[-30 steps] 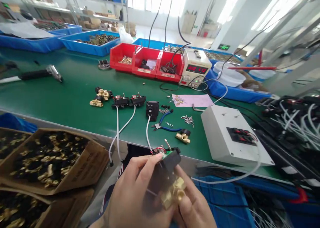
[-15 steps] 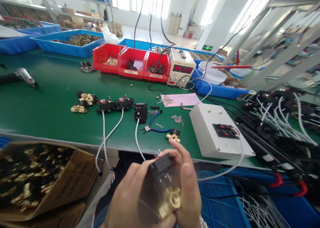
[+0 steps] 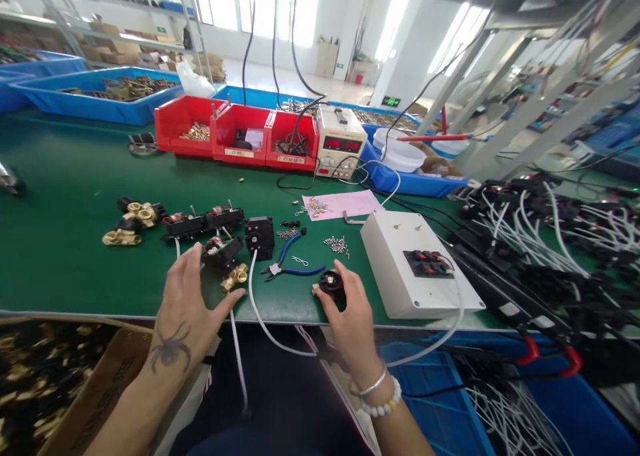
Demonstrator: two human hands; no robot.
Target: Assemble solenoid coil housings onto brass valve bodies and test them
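Note:
My left hand [image 3: 187, 293] is open at the table's front edge, thumb and fingers apart. Beside its fingertips sits a black actuator [image 3: 227, 256] with a brass valve [image 3: 234, 277] on it; a white cable hangs over the edge below. Between the thumb and fingers of my right hand [image 3: 353, 309] is a brass valve with a black top [image 3: 330, 281], low over the table; most of its brass is hidden. Two more black actuators [image 3: 185, 227] with exposed wires lie behind my left hand, and a closed black actuator box [image 3: 259, 236] stands to their right.
Blue-handled cutters [image 3: 295, 269], small screws [image 3: 337, 245] and a pink sheet [image 3: 345, 205] lie mid-table. A grey switch box [image 3: 387, 263] stands right. Red bins [image 3: 240, 136] and a power supply [image 3: 340, 143] line the back. A carton of brass valves [image 3: 115, 369] is lower left.
The actuator with its brass valve went from both hands onto the table at left. My hands moved apart, and the right one has taken hold of the valve near the cutters.

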